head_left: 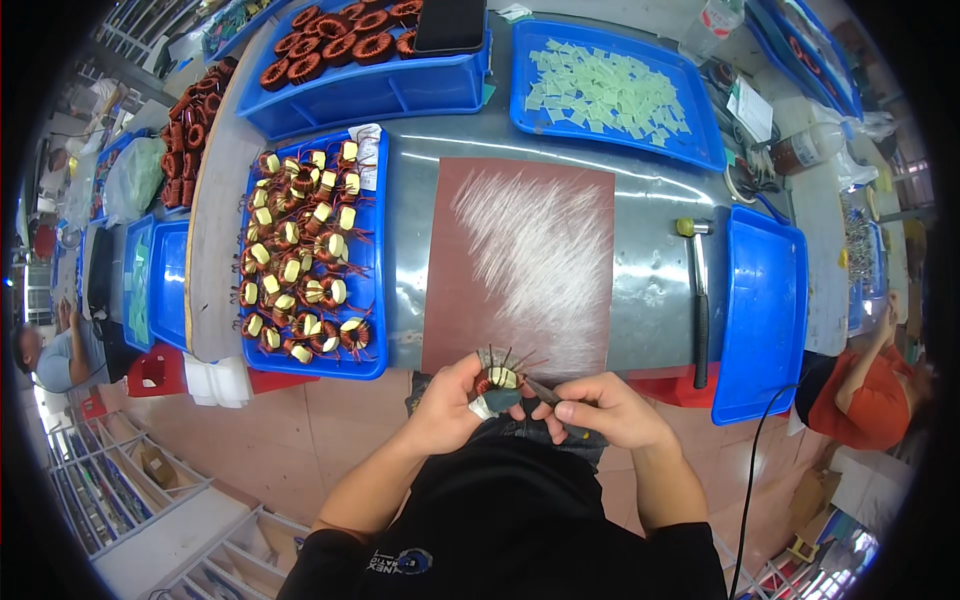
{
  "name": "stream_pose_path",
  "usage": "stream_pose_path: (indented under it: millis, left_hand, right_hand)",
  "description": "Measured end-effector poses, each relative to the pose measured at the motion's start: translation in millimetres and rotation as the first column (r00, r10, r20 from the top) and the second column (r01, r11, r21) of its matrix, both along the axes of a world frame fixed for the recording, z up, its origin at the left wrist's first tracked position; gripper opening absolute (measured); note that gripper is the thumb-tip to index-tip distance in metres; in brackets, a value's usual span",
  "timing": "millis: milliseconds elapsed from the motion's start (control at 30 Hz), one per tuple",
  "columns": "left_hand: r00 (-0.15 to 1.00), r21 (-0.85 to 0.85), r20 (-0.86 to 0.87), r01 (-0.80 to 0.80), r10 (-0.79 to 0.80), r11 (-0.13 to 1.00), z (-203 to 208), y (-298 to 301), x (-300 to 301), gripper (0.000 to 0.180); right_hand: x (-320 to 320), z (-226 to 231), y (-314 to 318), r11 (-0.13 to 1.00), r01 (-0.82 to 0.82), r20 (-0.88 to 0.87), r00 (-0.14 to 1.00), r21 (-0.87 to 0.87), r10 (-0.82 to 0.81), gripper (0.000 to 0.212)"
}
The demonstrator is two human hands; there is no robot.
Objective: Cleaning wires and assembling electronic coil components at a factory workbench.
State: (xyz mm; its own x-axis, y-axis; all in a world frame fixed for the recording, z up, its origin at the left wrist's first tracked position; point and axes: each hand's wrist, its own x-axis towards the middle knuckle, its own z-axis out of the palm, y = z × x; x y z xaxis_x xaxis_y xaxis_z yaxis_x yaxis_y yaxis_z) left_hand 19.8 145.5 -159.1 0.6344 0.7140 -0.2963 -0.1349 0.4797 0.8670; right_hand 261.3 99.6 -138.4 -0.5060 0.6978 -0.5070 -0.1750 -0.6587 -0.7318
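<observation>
My left hand (pixel 447 408) is closed around a copper-wound toroid coil (pixel 500 378) with a pale yellow band and several dark wire ends sticking up. Something dark, rounded and partly whitish sits under the coil by my fingers; I cannot make out what it is. Between the fingers of my right hand (pixel 618 412) is a dark, narrow tool (pixel 541 391), its tip close to the coil's right side. Its exact kind is not clear. Both hands are just off the near edge of a brown sheet (pixel 455 300) scuffed white across its middle.
On the left, a blue tray (pixel 375 310) holds several banded coils; behind it a blue bin (pixel 420 90) carries bare coils and a black phone (pixel 450 25). Pale green pieces fill a far tray (pixel 525 100). A hammer (pixel 700 310) lies beside a blue tray (pixel 765 310). People sit on both sides.
</observation>
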Motion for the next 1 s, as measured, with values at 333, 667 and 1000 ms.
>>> stream_pose_path:
  millis: [333,667,1000]
  left_hand:
    - [0.998,-0.049,0.046,-0.036,0.038,0.998,1.1,-1.9,1.0,0.026]
    - [0.996,-0.034,0.076,-0.037,0.039,0.999,-6.2,1.9,1.5,0.024]
    - [0.998,-0.115,0.065,-0.010,0.017,0.993,-3.3,-0.5,2.7,0.024]
  right_hand:
    - [1.2,1.6,-2.5,0.996,-0.034,0.092,0.995,0.077,0.027,0.024]
    - [-2.2,-3.9,-11.9,0.991,0.036,0.152,0.987,0.128,-0.056,0.022]
    - [-3.8,-2.1,-5.3,0.979,-0.035,0.279,0.960,0.202,-0.023,0.022]
